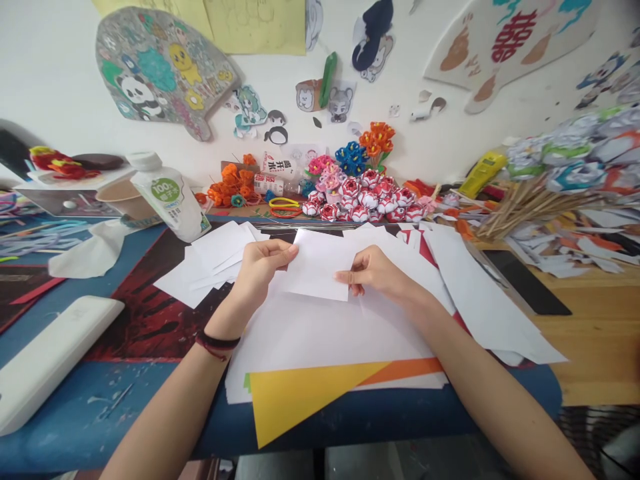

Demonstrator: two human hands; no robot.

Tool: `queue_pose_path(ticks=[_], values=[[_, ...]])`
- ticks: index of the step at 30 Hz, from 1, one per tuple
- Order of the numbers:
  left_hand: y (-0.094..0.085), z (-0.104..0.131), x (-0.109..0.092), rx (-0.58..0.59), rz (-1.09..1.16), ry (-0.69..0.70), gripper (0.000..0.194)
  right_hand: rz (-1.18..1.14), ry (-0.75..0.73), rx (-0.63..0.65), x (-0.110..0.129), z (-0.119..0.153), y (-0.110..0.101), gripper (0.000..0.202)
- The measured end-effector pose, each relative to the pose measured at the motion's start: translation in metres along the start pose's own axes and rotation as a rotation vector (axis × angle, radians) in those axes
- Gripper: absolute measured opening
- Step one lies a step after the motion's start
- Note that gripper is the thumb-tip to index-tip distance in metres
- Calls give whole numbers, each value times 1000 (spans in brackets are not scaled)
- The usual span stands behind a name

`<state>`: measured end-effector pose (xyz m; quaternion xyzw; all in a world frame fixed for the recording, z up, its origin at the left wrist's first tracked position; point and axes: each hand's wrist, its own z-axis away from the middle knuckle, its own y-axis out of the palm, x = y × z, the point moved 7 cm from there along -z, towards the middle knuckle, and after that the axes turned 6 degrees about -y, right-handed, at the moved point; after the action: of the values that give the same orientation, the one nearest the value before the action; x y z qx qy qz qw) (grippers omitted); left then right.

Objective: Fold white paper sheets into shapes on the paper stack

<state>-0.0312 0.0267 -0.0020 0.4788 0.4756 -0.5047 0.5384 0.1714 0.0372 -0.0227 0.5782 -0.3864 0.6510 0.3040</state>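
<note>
Between my two hands a small white sheet of paper (320,267) is held up, slightly tilted, over a stack of larger white paper (330,333). My left hand (267,260) pinches its upper left corner between thumb and fingers. At the lower right edge, my right hand (367,270) grips it with the thumb in front and fingers partly behind. Left of my left hand lie several loose white sheets (193,270). Yellow paper (310,397) and orange paper (405,370) stick out at the near edge of the stack.
Red-and-white paper flowers (370,197) are heaped at the back. A white bottle (167,197) and a paper cup (127,200) stand back left; a long white device (60,357) lies front left. White paper strips (485,293) and a black phone-like slab (525,280) lie right.
</note>
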Motion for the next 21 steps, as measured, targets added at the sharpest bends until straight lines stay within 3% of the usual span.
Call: queue_pose_path(ticks=[4,8,12,18,21], values=[[2,1,-4,24,-17,12,37,0,1,-4,0,0,-1,40],[12,5,-7,119,-72,29,43,2,-6,-28,1,-1,-2,43],[24,9,4,188,-58,-59,46,18,-5,39,4,1,4,42],[9,5,4,26,-109,12,40,5,25,99,3,2,10,39],[5,3,0,25,-158,69,42,-9,26,99,0,1,9,38]])
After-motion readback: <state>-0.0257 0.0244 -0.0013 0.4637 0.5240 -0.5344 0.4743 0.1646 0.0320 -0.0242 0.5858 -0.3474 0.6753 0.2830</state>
